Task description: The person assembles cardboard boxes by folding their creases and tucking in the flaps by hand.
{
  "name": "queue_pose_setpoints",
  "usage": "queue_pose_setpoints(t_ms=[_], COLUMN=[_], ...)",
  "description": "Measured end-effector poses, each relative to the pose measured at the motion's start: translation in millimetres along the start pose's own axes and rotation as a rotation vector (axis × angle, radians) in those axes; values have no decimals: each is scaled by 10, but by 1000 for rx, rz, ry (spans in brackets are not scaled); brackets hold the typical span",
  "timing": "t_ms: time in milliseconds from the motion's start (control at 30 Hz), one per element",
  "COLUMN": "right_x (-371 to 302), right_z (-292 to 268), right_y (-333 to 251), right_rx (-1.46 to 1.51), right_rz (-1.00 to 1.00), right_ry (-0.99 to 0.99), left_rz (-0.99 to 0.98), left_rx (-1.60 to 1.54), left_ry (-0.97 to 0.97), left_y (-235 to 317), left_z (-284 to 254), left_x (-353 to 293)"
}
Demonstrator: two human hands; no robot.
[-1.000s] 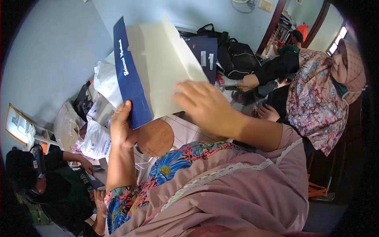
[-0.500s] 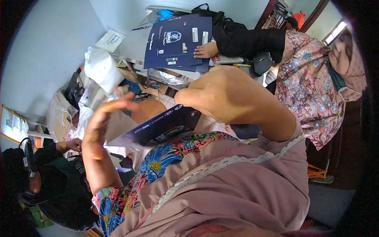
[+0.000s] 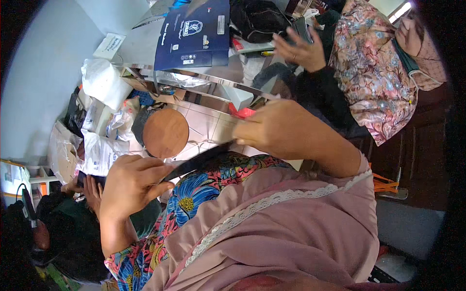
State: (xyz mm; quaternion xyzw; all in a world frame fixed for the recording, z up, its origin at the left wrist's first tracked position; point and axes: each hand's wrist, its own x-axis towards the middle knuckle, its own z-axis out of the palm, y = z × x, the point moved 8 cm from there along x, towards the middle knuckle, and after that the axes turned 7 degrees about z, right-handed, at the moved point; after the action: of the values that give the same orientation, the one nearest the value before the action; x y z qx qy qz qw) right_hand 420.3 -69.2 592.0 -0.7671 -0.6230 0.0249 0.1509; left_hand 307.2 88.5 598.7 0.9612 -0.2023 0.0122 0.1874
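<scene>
Left hand [image 3: 132, 183] and right hand [image 3: 277, 127] pinch opposite ends of a dark sheet [image 3: 201, 161], edge-on between their fingers. Beyond the left fingers stands a round brown stool [image 3: 166, 132]; farther off, blue printed cardboard [image 3: 191, 43] lies on a table [image 3: 137, 47].

The scene is viewed from the head by one fisheye camera, directed downward past the torso [image 3: 281, 218]; both hands [image 3: 133, 184] are seen close up, the worktop [image 3: 138, 48] farther off.
</scene>
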Motion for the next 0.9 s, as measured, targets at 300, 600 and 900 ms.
queue_pose_setpoints(t_ms=[300,600,900], right_x=[-576,-554,-675], right_z=[216,582,2186], right_y=[-154,48,54], right_rx=[88,556,1293], right_rz=[89,96,557], right_ry=[-168,-397,-761], left_rz=[-69,-684,-820], left_rx=[-268,-1247,-1570], left_ry=[-109,-383,-274], left_y=[137,-203,-313], left_z=[408,1252,2149], left_x=[-151,-539,-1147])
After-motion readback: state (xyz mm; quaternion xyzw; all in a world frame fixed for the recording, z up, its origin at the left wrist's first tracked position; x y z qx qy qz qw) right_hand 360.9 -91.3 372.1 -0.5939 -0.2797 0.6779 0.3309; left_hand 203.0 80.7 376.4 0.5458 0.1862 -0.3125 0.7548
